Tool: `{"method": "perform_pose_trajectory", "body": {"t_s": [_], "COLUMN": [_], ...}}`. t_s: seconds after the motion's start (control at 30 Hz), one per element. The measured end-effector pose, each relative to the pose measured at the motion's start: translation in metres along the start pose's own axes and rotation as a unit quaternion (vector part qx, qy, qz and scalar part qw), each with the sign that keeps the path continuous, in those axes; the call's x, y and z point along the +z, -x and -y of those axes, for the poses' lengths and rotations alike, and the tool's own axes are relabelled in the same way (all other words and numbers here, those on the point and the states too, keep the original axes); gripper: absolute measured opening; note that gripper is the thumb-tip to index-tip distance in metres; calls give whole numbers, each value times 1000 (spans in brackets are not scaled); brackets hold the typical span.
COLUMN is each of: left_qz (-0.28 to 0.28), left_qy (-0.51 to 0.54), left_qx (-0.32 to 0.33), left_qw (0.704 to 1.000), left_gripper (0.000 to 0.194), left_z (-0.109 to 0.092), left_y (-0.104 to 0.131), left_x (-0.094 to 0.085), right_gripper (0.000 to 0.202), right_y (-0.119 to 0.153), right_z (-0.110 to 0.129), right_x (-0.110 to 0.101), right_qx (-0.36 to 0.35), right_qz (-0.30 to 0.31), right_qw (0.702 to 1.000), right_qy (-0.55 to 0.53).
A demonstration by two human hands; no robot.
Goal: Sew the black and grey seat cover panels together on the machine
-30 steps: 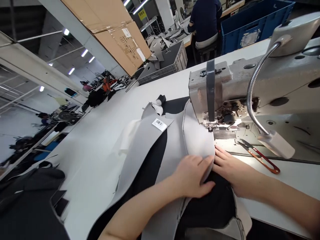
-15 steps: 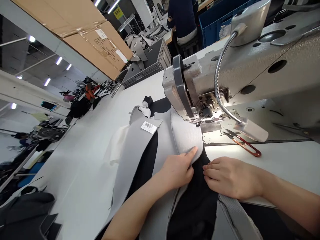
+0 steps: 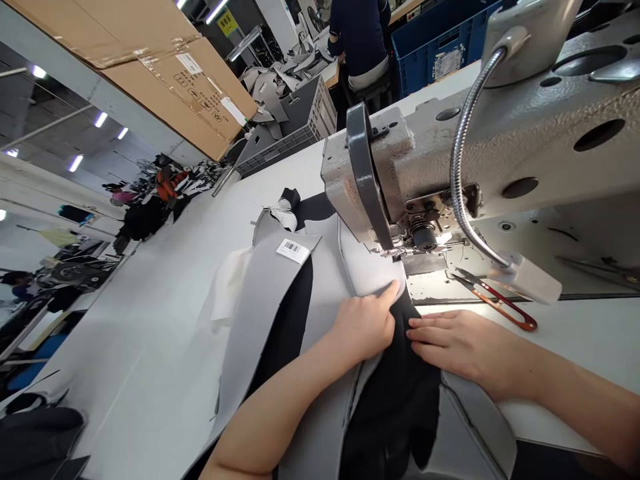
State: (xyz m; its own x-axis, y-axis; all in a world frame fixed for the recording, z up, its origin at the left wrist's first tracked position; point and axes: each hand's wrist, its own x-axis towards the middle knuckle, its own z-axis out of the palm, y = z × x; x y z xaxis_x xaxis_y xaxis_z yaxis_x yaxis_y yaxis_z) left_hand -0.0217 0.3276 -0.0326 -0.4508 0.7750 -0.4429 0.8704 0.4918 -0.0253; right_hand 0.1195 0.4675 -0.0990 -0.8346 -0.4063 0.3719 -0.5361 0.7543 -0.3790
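Observation:
A light-grey mesh fabric panel point(image 3: 367, 267) with a piped edge runs under the presser foot of the sewing machine point(image 3: 380, 180). My left hand point(image 3: 365, 327) is closed on this panel near its curved edge, index finger stretched along the top and the other fingers curled. My right hand point(image 3: 460, 343) lies flat on black fabric point(image 3: 400, 387) beside the panel, fingers extended, just in front of the machine bed. More grey padded fabric point(image 3: 270, 307) with a white barcode label point(image 3: 293, 251) spreads left of my left hand. The needle area is partly hidden by the machine head.
Orange-handled thread snips point(image 3: 500, 303) lie right of the needle area, below a flexible-neck lamp point(image 3: 525, 277). A grey crate point(image 3: 320, 110) and a cardboard box point(image 3: 190, 87) stand beyond the white table point(image 3: 150, 347). A co-worker point(image 3: 357, 40) sits farther back near a blue crate point(image 3: 440, 47).
The grey panel and my left hand have shifted slightly toward the needle. My right hand's fingers have straightened and flattened on the black fabric. The camera view has turned a little.

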Motion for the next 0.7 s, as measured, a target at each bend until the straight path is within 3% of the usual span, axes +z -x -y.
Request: {"method": "perform_pose_trajectory", "body": {"t_s": [0.13,0.33,0.47,0.7], "left_qz": [-23,6,6,29], "left_qy": [-18,-43,-34,3], "left_qx": [-5,31,45,79], "left_qw": [1000,999,998,996], "left_gripper": [64,71,70,59], "left_z": [1,5,9,14], "left_y": [-10,-16,-18,-16], "left_x": [-2,-10,-12,-16], "right_gripper": [45,63,65,64], "right_y": [7,8,0,-3], "right_z": [-16,-28,-27,-24], "right_x": [3,8,6,5], "right_qx": [-19,30,78,74], "right_qz": [-7,10,22,13], "right_qw": [1000,998,994,991], "right_qy": [7,52,76,110]}}
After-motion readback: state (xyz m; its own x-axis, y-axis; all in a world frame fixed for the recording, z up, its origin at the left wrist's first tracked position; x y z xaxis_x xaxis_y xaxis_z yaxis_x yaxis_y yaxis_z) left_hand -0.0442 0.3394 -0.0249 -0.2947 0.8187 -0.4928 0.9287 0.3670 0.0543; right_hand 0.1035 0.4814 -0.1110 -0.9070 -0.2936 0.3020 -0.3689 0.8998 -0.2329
